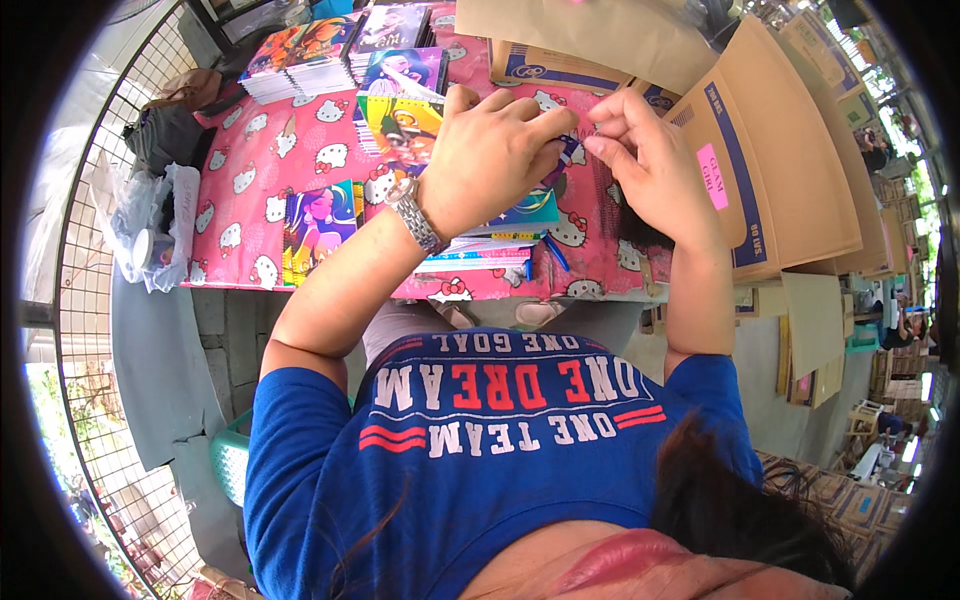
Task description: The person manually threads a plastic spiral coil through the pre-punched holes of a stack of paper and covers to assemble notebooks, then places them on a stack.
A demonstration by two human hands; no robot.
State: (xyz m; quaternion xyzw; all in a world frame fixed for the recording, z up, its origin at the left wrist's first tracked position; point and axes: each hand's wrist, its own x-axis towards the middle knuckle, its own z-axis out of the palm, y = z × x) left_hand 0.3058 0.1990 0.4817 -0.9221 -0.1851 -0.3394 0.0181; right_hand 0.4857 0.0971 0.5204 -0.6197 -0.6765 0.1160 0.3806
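Above the patterned table, my left hand (500, 150) has its fingers curled down and a metal watch on its wrist. A small dark blue piece shows by its fingertips; what the hand grips is hidden. Close on the right, my right hand (645, 165) is bent inward, thumb and fingers drawn together; anything between them is too small to make out. Below my left hand lies a stack of colourful notebooks (480, 257), partly covered by the wrist, with a blue pen (556, 253) beside it. Notebooks with a purple and pink cover (322, 225) lie left of my left forearm.
A pink cloth with cat faces (245, 180) covers the table. More notebook stacks (300, 65) stand at the far left, and a yellow-covered notebook (395, 125) lies nearer. Large cardboard boxes (770, 150) crowd the right side. A plastic bag (165, 230) hangs at the left edge.
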